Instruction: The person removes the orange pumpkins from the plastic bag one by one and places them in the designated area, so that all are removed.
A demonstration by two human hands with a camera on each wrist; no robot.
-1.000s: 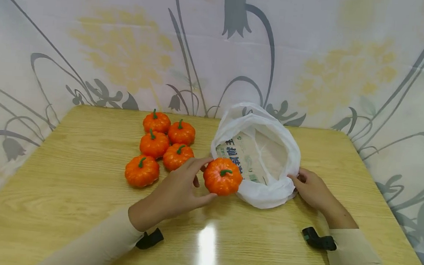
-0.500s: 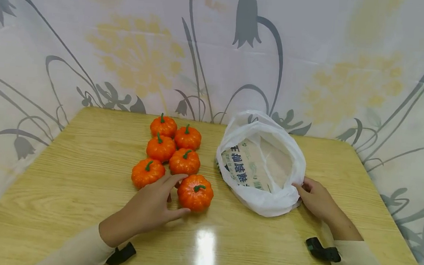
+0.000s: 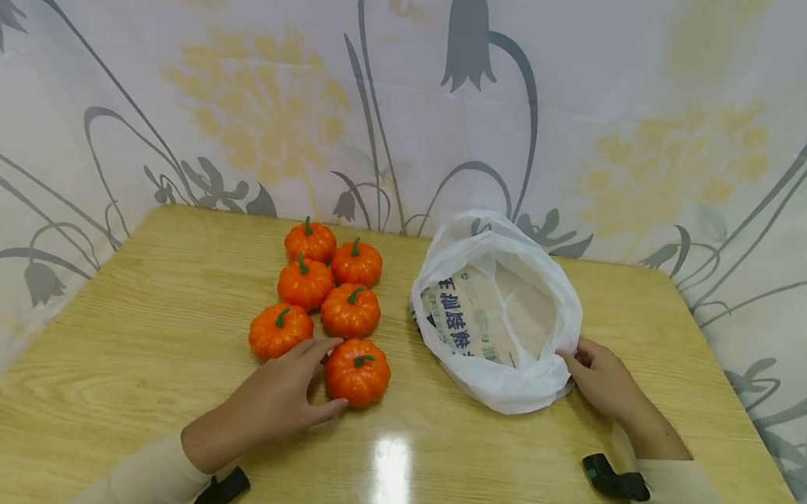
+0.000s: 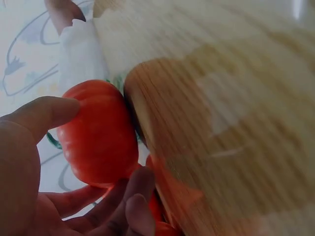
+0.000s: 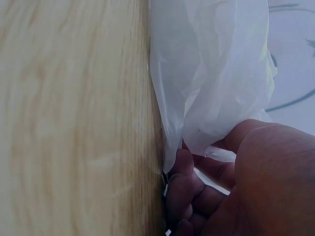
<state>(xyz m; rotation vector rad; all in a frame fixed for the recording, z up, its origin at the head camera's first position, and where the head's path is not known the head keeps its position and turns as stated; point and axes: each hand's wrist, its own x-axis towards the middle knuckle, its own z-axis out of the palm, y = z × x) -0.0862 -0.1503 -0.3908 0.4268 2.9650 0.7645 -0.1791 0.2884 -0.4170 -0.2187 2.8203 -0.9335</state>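
My left hand point(image 3: 269, 404) holds a small orange pumpkin point(image 3: 358, 374) with a green stem, thumb on one side and fingers on the other. In the left wrist view that pumpkin point(image 4: 101, 132) sits right at the wooden tabletop, with the thumb pressed to its skin. Several like pumpkins point(image 3: 351, 311) stand in a cluster just behind and left of it. On the right, my right hand point(image 3: 605, 379) pinches the rim of a white plastic bag point(image 3: 542, 379). The bag's mouth gapes, and printed brown lining shows inside. Up close, the right wrist view shows thin plastic point(image 5: 216, 73) between thumb and fingers.
The wooden table point(image 3: 472, 475) ends at a wall or curtain point(image 3: 259, 101) with a floral print, close behind the bag and pumpkins. Black straps with small devices point(image 3: 616, 478) sit at both wrists.
The left hand has brought the pumpkin from beside the bag's near-left rim leftward and down to the tabletop by the cluster. The right hand keeps its grip on the bag.
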